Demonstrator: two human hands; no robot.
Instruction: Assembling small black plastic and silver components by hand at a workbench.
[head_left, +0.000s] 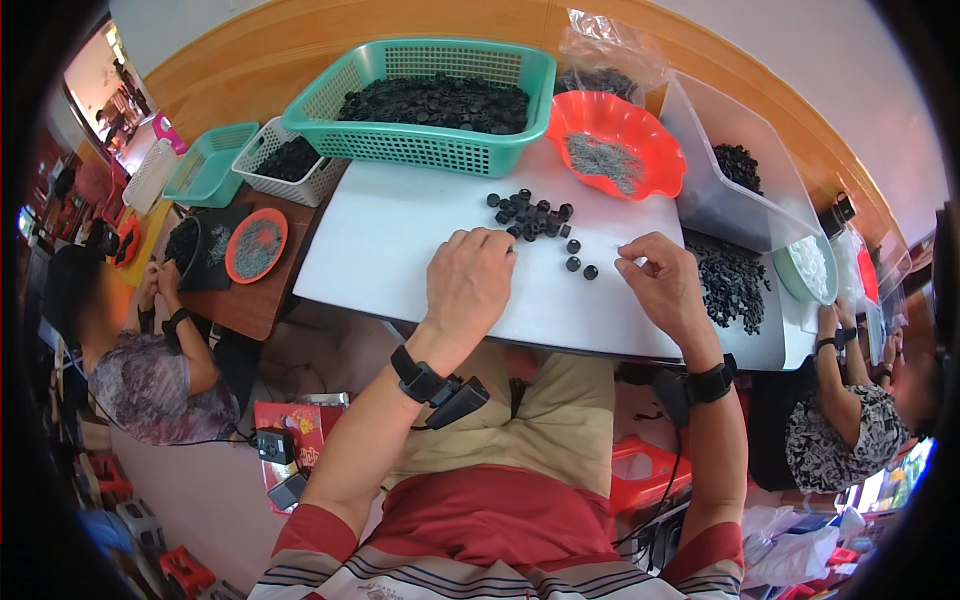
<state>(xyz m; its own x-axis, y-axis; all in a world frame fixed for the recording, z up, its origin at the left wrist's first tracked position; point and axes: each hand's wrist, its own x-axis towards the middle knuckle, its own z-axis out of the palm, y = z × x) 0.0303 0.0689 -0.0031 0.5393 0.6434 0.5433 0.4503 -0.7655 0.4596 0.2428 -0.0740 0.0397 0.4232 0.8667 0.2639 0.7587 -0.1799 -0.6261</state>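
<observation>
At the far left a co-worker (150,370) sits with hands together beside a brown table (240,305), where an orange-red plate (279,225) carries grey metal bits (258,247). Next comes a white basket (318,178) with black pieces in it, then a large green basket (430,146) heaped with flat black parts (440,105), standing on the back of the white tabletop (365,240). The person's left hand (470,280) is over that tabletop, back upward and fingers curled down, its tips right by a dark piece (whether they grip it, I cannot tell). Just beyond the fingertips lies a loose cluster of black caps (535,217), with a few single ones trailing toward the right. Behind them a red scalloped bowl (655,150) holds thin grey metal pins (603,160). The right hand (655,280) is near the stray caps, thumb and forefinger drawn close together; anything between them is too small to make out. Further right stand a clear bin (740,215) with black pieces inside, a spread of small black parts (730,285), and a pale green bowl (805,290) of white pieces.
</observation>
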